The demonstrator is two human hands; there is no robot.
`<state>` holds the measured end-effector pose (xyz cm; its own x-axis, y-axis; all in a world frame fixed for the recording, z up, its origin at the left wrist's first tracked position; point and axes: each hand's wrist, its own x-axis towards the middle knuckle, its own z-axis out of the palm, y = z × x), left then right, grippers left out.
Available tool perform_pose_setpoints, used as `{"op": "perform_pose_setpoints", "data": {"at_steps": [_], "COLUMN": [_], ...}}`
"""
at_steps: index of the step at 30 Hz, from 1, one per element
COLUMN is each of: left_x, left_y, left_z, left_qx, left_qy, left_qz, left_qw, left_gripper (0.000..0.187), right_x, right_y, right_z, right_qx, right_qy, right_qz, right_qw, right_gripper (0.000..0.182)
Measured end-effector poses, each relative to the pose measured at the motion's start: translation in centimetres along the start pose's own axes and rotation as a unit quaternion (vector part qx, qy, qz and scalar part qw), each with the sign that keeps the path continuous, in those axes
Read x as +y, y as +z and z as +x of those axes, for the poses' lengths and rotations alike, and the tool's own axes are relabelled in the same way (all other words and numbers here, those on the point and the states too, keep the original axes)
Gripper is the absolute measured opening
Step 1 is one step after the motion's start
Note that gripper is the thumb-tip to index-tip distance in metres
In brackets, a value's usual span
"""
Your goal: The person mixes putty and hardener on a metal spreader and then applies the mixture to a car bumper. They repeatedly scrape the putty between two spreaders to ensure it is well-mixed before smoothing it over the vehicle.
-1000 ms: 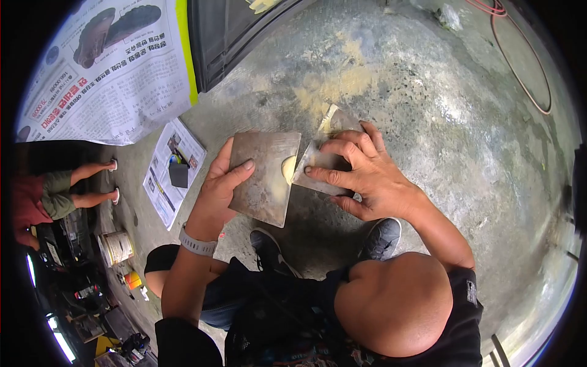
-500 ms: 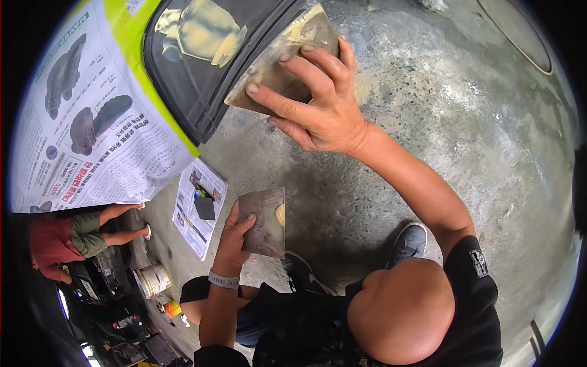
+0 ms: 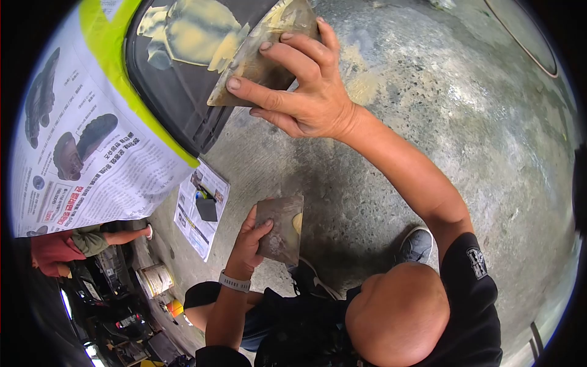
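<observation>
My right hand (image 3: 306, 85) grips a wide, thin putty spreader (image 3: 260, 70), fingers splayed across its face. Cream paste streaks the upper part of this spreader. Its long edge lies along the right side of a dark, black-rimmed panel (image 3: 168, 92), just beside a smeared patch of cream putty (image 3: 202, 33). Lower down, my left hand (image 3: 244, 251) holds a flat, stained square mixing plate (image 3: 278, 238), thumb on top. A dab of cream putty (image 3: 298, 224) sits at that plate's right edge.
Bright yellow-green trim (image 3: 110, 49) and a newspaper sheet (image 3: 92, 165) border the panel. On the concrete floor (image 3: 391, 165) lies another newspaper (image 3: 195, 229) with a dark square on it. A bucket (image 3: 155, 280) and a person in red (image 3: 58, 252) are at lower left.
My right hand and the spreader have shifted left and slightly up in view, overlapping the panel's right rim more. My left hand and its plate have moved right.
</observation>
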<state>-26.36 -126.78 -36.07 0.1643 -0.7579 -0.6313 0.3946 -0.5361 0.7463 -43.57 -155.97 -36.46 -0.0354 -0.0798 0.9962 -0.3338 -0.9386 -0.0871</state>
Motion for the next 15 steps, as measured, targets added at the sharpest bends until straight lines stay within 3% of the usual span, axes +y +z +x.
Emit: {"op": "perform_pose_setpoints", "data": {"at_steps": [15], "left_x": [-0.1], "left_y": [0.4], "left_z": [0.1], "left_qx": [-0.018], "left_qy": [0.013], "left_qz": [0.008], "left_qw": [1.000], "left_gripper": [0.054], "right_x": [0.9], "right_y": [-3.8], "right_z": [-1.8], "right_qx": [-0.017], "right_qy": [0.066], "right_qz": [0.023], "right_qw": [0.997], "right_gripper": [0.052]}}
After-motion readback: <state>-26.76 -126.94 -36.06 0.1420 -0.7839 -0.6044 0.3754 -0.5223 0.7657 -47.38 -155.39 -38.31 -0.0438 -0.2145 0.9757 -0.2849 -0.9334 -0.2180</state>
